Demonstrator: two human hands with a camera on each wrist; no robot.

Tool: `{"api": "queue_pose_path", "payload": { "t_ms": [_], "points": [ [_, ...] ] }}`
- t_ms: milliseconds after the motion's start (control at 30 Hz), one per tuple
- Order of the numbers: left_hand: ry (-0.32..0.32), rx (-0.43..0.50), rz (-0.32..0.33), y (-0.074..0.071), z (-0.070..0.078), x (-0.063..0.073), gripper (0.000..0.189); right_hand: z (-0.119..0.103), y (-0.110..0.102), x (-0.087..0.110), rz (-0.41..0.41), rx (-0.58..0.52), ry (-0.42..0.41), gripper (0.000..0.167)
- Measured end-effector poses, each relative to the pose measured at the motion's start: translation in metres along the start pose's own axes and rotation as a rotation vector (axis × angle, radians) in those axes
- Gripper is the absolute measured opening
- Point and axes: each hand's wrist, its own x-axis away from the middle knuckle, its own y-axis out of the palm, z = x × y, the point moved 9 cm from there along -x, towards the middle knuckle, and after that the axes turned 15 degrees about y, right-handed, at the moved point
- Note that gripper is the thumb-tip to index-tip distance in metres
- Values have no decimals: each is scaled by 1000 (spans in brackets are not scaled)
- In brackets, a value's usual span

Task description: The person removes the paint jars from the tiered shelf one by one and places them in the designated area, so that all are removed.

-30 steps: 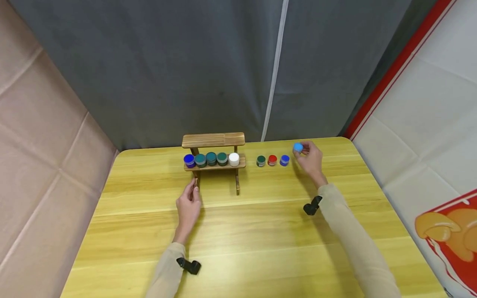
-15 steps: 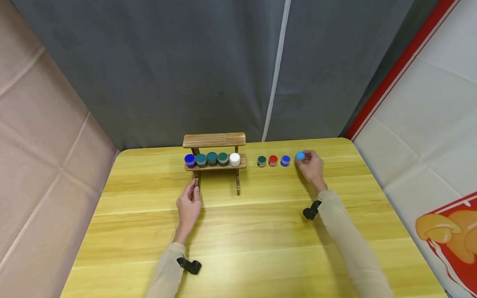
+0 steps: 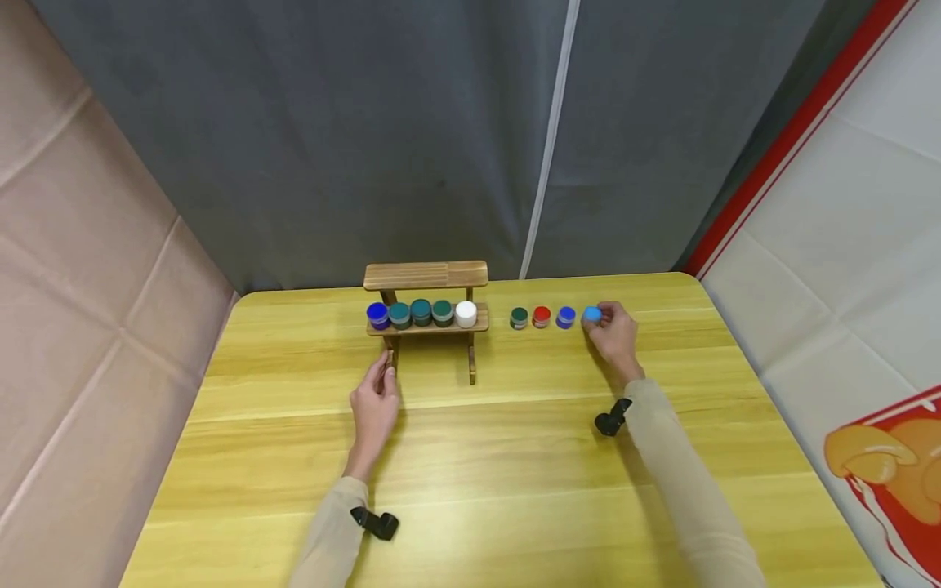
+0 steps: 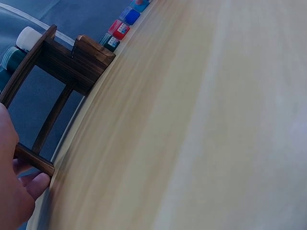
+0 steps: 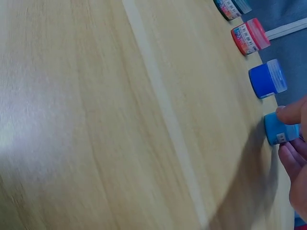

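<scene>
My left hand (image 3: 375, 406) grips the front left leg of a small two-tier wooden rack (image 3: 425, 275); the left wrist view shows fingers wrapped about the leg's dark foot (image 4: 34, 159). On the rack's lower shelf stand several paint jars in a row, from a dark blue jar (image 3: 378, 315) to a white jar (image 3: 466, 314). My right hand (image 3: 616, 335) pinches a light blue paint jar (image 5: 279, 129) between thumb and fingers, its base at the table. Left of it, in line, are a blue jar (image 5: 266, 79), a red jar (image 5: 249, 37) and a dark green jar (image 3: 519, 318).
The wooden table (image 3: 485, 474) reaches back to a grey curtain (image 3: 353, 147). A pale padded wall (image 3: 95, 310) borders the left side, and a white panel with red trim (image 3: 831, 245) the right.
My right hand has lowered the light blue jar toward the front, into line with the blue, red and green jars. The left hand keeps its hold on the rack's leg.
</scene>
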Motion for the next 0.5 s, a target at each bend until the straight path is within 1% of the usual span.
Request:
{"api": "queue_pose_path", "payload": {
  "t_ms": [100,333,500],
  "points": [
    [0,1,6,0,0,0,37,-7,-4,2,7,-10,-29,46],
    [6,0,14,-1,1,-1,37,-36,-13,8,55,-41,-153,43],
    [-1,6,6,0,1,-1,37,-57,-12,13,55,-65,-180,42]
  ]
}}
